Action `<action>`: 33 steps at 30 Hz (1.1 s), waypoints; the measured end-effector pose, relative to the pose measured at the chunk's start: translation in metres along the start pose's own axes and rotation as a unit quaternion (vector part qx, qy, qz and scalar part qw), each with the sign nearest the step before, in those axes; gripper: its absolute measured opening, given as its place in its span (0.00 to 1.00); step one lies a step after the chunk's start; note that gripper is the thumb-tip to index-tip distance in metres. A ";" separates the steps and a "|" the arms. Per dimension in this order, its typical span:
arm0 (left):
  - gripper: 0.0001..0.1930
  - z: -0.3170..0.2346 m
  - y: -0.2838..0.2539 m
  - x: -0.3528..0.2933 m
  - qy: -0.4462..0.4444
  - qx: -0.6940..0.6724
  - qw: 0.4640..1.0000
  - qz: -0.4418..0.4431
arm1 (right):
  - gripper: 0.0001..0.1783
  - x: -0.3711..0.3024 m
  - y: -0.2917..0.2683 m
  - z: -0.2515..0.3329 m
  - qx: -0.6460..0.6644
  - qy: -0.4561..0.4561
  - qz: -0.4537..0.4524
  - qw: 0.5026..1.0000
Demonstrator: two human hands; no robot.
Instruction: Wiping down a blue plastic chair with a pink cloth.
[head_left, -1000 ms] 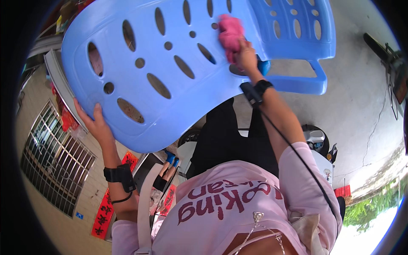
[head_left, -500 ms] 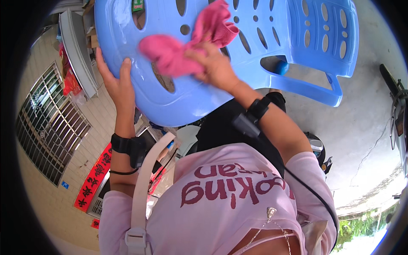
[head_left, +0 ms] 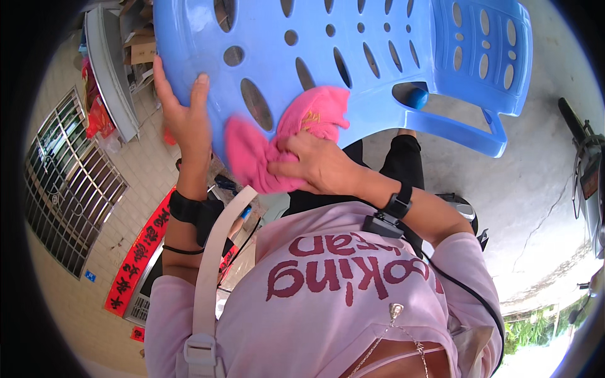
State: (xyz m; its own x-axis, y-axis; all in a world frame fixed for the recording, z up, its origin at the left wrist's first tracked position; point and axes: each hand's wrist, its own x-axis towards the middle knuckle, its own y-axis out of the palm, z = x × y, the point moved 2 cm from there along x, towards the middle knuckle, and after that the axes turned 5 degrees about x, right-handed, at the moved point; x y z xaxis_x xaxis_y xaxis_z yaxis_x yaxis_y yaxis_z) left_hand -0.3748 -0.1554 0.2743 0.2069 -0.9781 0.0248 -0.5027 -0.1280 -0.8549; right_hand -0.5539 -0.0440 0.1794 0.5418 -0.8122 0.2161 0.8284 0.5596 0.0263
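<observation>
A large blue plastic chair (head_left: 353, 69) with oval and round holes lies tilted in front of me, its armrest toward the right. My left hand (head_left: 186, 120) grips the chair's rounded left edge, the thumb on top and the other fingers over the rim. In my right hand (head_left: 318, 164) is a bunched pink cloth (head_left: 315, 113), pressed on the near edge of the blue surface. One lobe of the cloth is blurred by motion.
A motorbike (head_left: 586, 170) stands at the far right on the concrete floor (head_left: 498, 214). To the left are a tiled wall (head_left: 94, 246), a barred window (head_left: 69, 183) and cardboard boxes (head_left: 142, 53). A blue ball-like object (head_left: 416, 99) shows through the armrest opening.
My right hand has drawn the pink cloth toward me, from the middle of the blue surface to its near edge. My left hand still holds the chair's left edge.
</observation>
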 end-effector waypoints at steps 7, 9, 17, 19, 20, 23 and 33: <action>0.36 0.001 -0.003 0.007 0.051 0.012 0.999 0.004 | 0.30 -0.074 -0.018 -0.099 -0.146 0.200 -0.036 0.968; 0.37 0.006 -0.003 0.000 0.019 -0.022 1.000 0.003 | 0.28 -0.089 -0.042 -0.137 -0.167 0.340 -0.062 0.923; 0.36 -0.010 0.002 -0.002 0.032 0.011 0.999 0.003 | 0.30 -0.029 -0.019 -0.050 -0.052 0.207 -0.086 0.973; 0.36 -0.016 0.002 -0.006 0.014 -0.010 1.000 0.000 | 0.24 -0.006 -0.007 -0.002 -0.072 0.056 -0.042 0.995; 0.36 -0.018 0.003 -0.006 0.020 -0.004 1.000 0.003 | 0.24 -0.008 -0.008 -0.003 -0.074 0.057 -0.044 0.995; 0.36 -0.018 0.002 -0.005 0.036 0.022 0.999 0.003 | 0.24 -0.022 -0.006 -0.023 -0.150 0.055 -0.082 0.984; 0.36 -0.027 0.005 -0.009 0.035 -0.027 0.999 0.010 | 0.26 -0.099 -0.062 -0.163 -0.288 0.366 -0.156 0.871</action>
State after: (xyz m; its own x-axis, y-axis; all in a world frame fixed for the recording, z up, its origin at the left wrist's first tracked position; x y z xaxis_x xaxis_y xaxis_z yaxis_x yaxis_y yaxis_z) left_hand -0.4024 -0.1514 0.2835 0.1373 -0.9894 0.0464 -0.5510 -0.1152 -0.8265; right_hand -0.6353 -0.0250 -0.0030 0.0488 -0.9152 -0.4001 0.7705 0.2894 -0.5680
